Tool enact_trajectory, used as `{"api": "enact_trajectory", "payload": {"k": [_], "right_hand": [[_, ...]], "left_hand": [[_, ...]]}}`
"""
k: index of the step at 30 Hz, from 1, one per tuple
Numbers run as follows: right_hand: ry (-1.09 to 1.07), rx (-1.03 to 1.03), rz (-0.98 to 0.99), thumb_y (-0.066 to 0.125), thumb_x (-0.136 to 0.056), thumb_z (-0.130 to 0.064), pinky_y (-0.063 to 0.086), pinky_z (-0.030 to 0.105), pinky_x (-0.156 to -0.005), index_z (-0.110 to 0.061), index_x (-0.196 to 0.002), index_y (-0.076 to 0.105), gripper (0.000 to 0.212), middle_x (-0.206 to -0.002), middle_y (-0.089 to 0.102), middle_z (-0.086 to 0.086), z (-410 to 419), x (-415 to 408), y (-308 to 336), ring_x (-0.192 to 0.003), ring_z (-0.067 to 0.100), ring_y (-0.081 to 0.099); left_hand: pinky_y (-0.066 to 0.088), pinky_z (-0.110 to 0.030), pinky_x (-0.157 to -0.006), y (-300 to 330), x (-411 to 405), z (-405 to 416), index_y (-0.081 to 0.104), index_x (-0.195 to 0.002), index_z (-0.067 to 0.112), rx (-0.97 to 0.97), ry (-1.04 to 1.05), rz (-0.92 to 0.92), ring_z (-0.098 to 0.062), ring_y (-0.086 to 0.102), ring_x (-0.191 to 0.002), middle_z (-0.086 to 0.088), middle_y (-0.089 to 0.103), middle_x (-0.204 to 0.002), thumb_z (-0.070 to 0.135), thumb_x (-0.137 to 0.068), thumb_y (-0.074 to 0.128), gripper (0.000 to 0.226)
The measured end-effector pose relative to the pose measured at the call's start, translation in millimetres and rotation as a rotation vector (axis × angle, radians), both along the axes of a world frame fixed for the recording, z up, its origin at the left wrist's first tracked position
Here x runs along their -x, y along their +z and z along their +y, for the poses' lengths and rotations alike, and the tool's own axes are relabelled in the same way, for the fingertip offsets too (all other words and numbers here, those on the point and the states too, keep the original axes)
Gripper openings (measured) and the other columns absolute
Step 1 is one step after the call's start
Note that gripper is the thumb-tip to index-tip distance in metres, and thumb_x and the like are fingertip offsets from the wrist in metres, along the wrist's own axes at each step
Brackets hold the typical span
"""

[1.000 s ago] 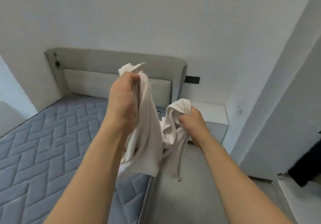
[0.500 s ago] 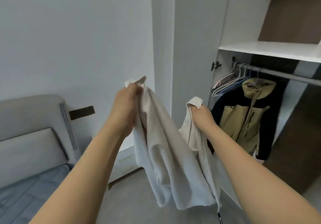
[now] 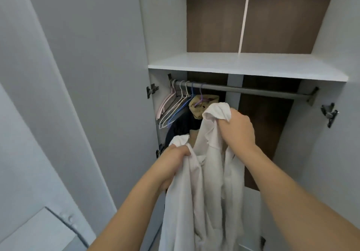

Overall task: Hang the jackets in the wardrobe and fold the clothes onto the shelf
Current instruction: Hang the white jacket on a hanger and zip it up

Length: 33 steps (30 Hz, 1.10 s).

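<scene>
The person has swung round from the bed side of the room and now stands square to the open wardrobe [image 3: 247, 64]; half a second ago it sat off to the right of the frame, and now its shelf [image 3: 247, 64] and rail [image 3: 243, 90] fill the upper middle. The white garment [image 3: 204, 188] has come along, and the hands have traded heights: the right hand [image 3: 236, 129] is now the higher one, just below the rail, while the left hand [image 3: 172, 163] has dropped to the lower centre. I take this to mean the carrying is done and the choice between hanging and folding comes next.

Both hands are closed tight on the cloth. The right hand's fingers are curled round a bunched upper edge, the left hand's round another bunch lower and to the left. Nothing else is held.

The garment hangs in front of the wardrobe opening, centre to lower centre, its long axis close to vertical, top end towards the rail and loose end running off the bottom edge. Its held edge slopes from lower left up to upper right.

Spare hangers [image 3: 175, 106] crowd the rail's left end, beside a tan-and-dark jacket [image 3: 196, 110] already hung there, partly hidden behind the cloth.
</scene>
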State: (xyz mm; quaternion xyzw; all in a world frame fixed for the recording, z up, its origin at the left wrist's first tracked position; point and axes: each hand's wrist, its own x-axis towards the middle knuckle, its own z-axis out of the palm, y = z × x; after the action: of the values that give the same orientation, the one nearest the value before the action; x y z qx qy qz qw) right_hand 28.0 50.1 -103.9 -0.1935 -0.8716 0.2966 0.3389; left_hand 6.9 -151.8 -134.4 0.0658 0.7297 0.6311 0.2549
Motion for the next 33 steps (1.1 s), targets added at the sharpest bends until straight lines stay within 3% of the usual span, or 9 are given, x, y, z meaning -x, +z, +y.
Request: {"api": "enact_trajectory", "payload": {"k": [5, 11, 13, 16, 19, 23, 28, 31, 33], "right_hand": [[-0.076, 0.582, 0.119, 0.044, -0.099, -0.05, 0.042, 0.029, -0.066, -0.01, -0.108, 0.064, 0.046, -0.095, 0.065, 0.005, 52, 48, -9, -0.089, 0.023, 0.063], [-0.122, 0.874, 0.313, 0.053, -0.097, -0.046, 0.049, 0.03, -0.076, -0.017, -0.113, 0.063, 0.034, -0.096, 0.066, -0.001, 72, 106, -13, -0.09, 0.016, 0.062], [-0.145, 0.867, 0.393, 0.056, -0.096, -0.045, 0.049, 0.029, -0.084, -0.02, -0.119, 0.064, 0.034, -0.104, 0.068, -0.004, 78, 125, -7, -0.096, 0.013, 0.063], [-0.175, 0.798, 0.422, 0.056, -0.096, -0.043, 0.046, 0.023, -0.066, -0.029, -0.097, 0.065, 0.017, -0.09, 0.067, -0.008, 90, 153, 2, -0.085, 0.009, 0.063], [-0.22, 0.699, 0.411, 0.056, -0.096, -0.038, 0.044, 0.024, -0.061, -0.028, -0.079, 0.062, 0.02, -0.075, 0.064, -0.01, 103, 178, 9, -0.073, 0.007, 0.062], [-0.163, 0.509, 0.175, 0.053, -0.096, -0.036, 0.038, 0.028, -0.06, -0.011, -0.076, 0.061, 0.033, -0.061, 0.053, -0.006, 113, 205, -5, -0.054, 0.002, 0.046], [-0.22, 0.345, 0.045, 0.053, -0.095, -0.034, 0.036, 0.027, -0.055, -0.023, -0.064, 0.056, 0.034, -0.059, 0.056, -0.008, 131, 219, -20, -0.054, 0.006, 0.047], [-0.269, 0.301, -0.003, 0.055, -0.089, -0.032, 0.035, 0.027, -0.053, -0.025, -0.064, 0.059, 0.027, -0.06, 0.06, -0.006, 141, 222, -21, -0.053, 0.005, 0.05], [-0.298, 0.3, -0.009, 0.057, -0.086, -0.031, 0.039, 0.028, -0.053, -0.023, -0.065, 0.062, 0.023, -0.063, 0.064, -0.009, 147, 222, -22, -0.054, 0.002, 0.055]], "left_hand": [[0.056, -0.033, -0.081, -32, 63, 58, 0.056, -0.123, 0.019, 0.082, -0.201, -0.157, -0.029, 0.069, -0.101, -0.013, 0.07, -0.113, 0.025, -0.081, 0.059, 0.043], [0.054, -0.036, -0.096, -60, 150, 101, 0.057, -0.116, 0.021, 0.282, -0.397, -0.151, -0.022, 0.065, -0.108, -0.006, 0.068, -0.117, 0.019, -0.092, 0.056, 0.025], [0.055, -0.033, -0.095, -65, 188, 112, 0.056, -0.127, 0.017, 0.377, -0.525, -0.165, -0.018, 0.065, -0.106, -0.002, 0.067, -0.118, 0.022, -0.094, 0.056, 0.033], [0.05, -0.029, -0.084, -64, 251, 133, 0.056, -0.128, 0.013, 0.712, -0.739, -0.002, -0.016, 0.06, -0.095, 0.002, 0.062, -0.11, 0.03, -0.097, 0.05, 0.036], [0.044, -0.031, -0.074, -49, 319, 158, 0.064, -0.109, 0.004, 0.803, -0.477, 0.389, -0.028, 0.059, -0.095, -0.007, 0.062, -0.093, 0.02, -0.096, 0.048, 0.027], [0.047, -0.038, -0.093, -29, 398, 179, 0.058, -0.118, -0.001, 0.795, -0.23, 0.704, -0.039, 0.056, -0.117, -0.022, 0.062, -0.123, 0.021, -0.095, 0.048, 0.034], [0.04, -0.041, -0.099, -39, 452, 205, 0.057, -0.116, 0.007, 0.928, -0.304, 0.686, -0.037, 0.051, -0.122, -0.018, 0.061, -0.125, 0.048, -0.094, 0.049, 0.048], [0.031, -0.043, -0.102, -46, 461, 217, 0.058, -0.081, 0.013, 1.014, -0.287, 0.717, -0.03, 0.058, -0.104, -0.006, 0.063, -0.087, 0.037, -0.093, 0.049, 0.028], [0.041, -0.04, -0.097, -49, 465, 222, 0.06, -0.083, 0.011, 0.885, -0.296, 0.631, -0.027, 0.06, -0.091, -0.007, 0.064, -0.087, 0.024, -0.093, 0.049, 0.02]]}}
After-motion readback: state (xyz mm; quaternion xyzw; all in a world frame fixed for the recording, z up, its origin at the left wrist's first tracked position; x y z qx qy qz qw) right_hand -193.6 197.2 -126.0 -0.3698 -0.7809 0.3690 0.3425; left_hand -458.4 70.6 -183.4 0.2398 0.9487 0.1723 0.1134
